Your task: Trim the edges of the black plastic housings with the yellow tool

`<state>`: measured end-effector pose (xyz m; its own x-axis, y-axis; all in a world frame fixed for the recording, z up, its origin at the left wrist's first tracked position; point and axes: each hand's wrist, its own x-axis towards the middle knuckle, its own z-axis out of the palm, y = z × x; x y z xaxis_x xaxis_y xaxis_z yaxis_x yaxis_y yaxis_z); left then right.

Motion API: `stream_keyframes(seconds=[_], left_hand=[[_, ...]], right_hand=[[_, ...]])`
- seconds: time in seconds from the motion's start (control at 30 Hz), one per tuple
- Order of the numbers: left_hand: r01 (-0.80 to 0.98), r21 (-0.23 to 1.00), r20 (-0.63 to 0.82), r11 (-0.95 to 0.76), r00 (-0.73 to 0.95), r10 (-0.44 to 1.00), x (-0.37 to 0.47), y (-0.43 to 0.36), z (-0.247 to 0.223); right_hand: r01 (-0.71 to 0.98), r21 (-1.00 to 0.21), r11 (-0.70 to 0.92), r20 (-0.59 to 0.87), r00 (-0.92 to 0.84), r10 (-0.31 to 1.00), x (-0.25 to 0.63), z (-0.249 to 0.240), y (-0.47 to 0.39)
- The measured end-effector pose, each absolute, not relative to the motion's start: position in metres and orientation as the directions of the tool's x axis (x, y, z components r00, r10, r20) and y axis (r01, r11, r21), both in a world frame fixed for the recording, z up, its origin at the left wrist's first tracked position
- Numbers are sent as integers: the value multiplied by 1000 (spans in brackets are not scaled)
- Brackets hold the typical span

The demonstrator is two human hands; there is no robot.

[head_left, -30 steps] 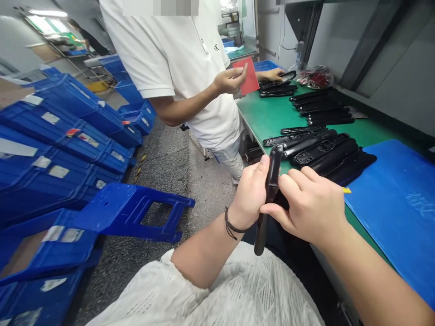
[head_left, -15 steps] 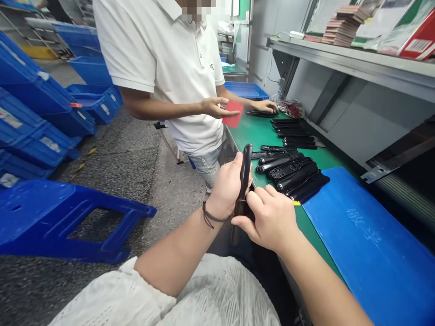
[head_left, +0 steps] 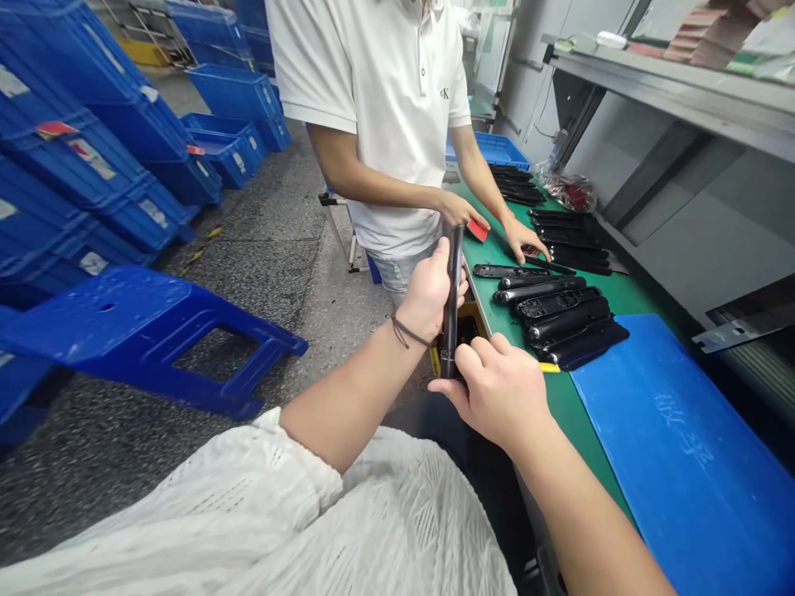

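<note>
A long, glossy black plastic shell [head_left: 455, 277] stands nearly upright in front of me. My left hand [head_left: 428, 285] is wrapped around its upper part, thumb along the near side. At the lower end, my right hand [head_left: 500, 389] grips it with curled fingers and the thumb across the bottom; part of that end is hidden. To the right, several similar black shells [head_left: 568, 319] lie side by side on the green table mat [head_left: 497, 319], some showing their ribbed inner side.
Across from me, a co-worker in a white shirt [head_left: 397, 99] holds a red card [head_left: 478, 230] and touches a black piece on the table. A blue sheet [head_left: 676, 430] covers the near right. Blue stool [head_left: 142, 331] and stacked blue crates [head_left: 105, 157] stand left; a shelf [head_left: 671, 91] overhangs the table.
The view has shifted left. The shell's lower end has come up nearer my right hand. The co-worker's hands have moved closer, one now at a black piece near the front row.
</note>
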<state>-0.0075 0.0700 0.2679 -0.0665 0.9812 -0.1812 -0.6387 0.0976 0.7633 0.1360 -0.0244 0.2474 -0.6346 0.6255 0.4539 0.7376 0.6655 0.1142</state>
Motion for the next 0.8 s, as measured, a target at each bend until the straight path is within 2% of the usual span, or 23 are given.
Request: stream_keyframes(seconds=[0.2, 0.33, 0.4, 0.53, 0.67, 0.8], left_hand=[[-730, 677, -314, 88, -179, 932, -19, 88, 253], [-748, 663, -395, 32, -314, 863, -35, 101, 245], [-743, 669, -400, 3, -357, 845, -44, 105, 244], [-733, 679, -396, -41, -413, 820, -53, 105, 243], [-723, 689, -399, -49, -435, 807, -53, 98, 243], [-703, 709, -393, -59, -463, 795, -55, 90, 240]], right_hand=[[757, 226, 613, 593, -606, 530, 130, 231, -24], [772, 170, 612, 615, -569, 546, 130, 230, -24], [827, 113, 551, 549, -514, 659, 132, 233, -22], [949, 66, 308, 237, -315, 919, 138, 241, -17], [967, 10, 253, 112, -253, 961, 137, 244, -15], [960, 37, 276, 16, -277, 961, 138, 243, -11]])
